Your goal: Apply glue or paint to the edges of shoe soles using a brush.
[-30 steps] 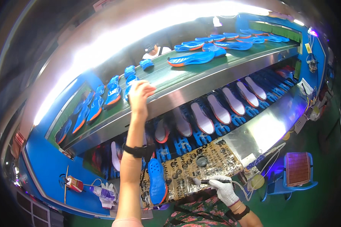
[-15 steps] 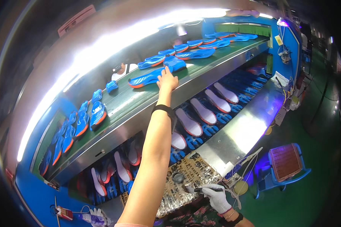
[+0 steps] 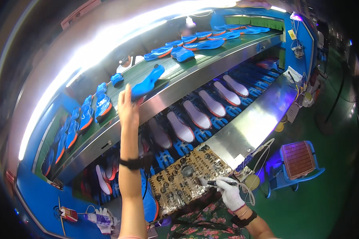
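My bare left hand (image 3: 128,105) grips one end of a blue shoe sole (image 3: 146,84), tilted up over the front edge of the green conveyor belt (image 3: 125,101). My right hand (image 3: 229,194), in a white glove, is closed round a dark-handled brush (image 3: 211,183) with a pale hose or cord behind it. The brush tip hovers at the edge of a bench covered with printed brown sheet (image 3: 169,187), close to a small round grey dish (image 3: 186,171). Another blue sole (image 3: 149,205) lies by the bench, partly hidden by my left forearm.
Several blue soles with orange edges (image 3: 205,44) line the belt. On the lower shelf stand several shoe uppers with pale bottoms (image 3: 197,114). A metal ledge (image 3: 237,143) runs to the right. A blue chair (image 3: 299,163) stands on the green floor; a bottle (image 3: 99,219) lies lower left.
My left hand has moved left and nearer with the blue sole, now lifted and tilted. The brush in my right hand has shifted slightly. My view has turned a little.
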{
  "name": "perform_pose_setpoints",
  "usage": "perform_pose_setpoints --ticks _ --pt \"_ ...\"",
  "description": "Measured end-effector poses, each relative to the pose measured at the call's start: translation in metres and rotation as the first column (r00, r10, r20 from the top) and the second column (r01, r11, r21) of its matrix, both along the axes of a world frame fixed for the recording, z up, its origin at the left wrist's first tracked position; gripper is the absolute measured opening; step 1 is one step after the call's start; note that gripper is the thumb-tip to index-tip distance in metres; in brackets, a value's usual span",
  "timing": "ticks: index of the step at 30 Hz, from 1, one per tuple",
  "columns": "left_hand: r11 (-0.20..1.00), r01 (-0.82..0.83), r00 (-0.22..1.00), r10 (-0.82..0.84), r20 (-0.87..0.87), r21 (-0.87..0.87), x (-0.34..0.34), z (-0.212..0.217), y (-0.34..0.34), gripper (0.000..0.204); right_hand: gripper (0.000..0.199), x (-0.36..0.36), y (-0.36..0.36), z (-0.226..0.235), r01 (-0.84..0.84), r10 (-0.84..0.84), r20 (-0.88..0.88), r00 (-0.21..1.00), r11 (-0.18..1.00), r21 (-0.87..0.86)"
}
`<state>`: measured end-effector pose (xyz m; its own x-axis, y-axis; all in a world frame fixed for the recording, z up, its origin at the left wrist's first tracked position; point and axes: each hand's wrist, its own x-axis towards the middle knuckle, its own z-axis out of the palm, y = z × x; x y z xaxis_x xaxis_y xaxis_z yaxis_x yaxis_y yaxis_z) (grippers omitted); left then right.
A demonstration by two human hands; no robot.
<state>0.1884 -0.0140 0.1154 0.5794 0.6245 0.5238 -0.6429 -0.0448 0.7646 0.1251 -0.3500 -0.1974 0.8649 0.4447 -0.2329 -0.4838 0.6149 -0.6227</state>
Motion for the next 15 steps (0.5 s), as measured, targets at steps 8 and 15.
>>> perform_pose_setpoints --ticks 8,15 --pt "0.97 -0.242 0.97 0.243 -0.03 0.026 -0.114 -0.105 -0.041 0.088 0.016 -0.003 -0.003 0.042 0.028 -0.038 0.086 0.996 0.993 0.113" --pt "0.722 0.225 0.851 -0.473 -0.229 -0.654 -0.186 -0.21 -0.042 0.056 0.018 -0.022 0.013 0.11 -0.049 0.008 0.268 0.964 0.988 0.146"
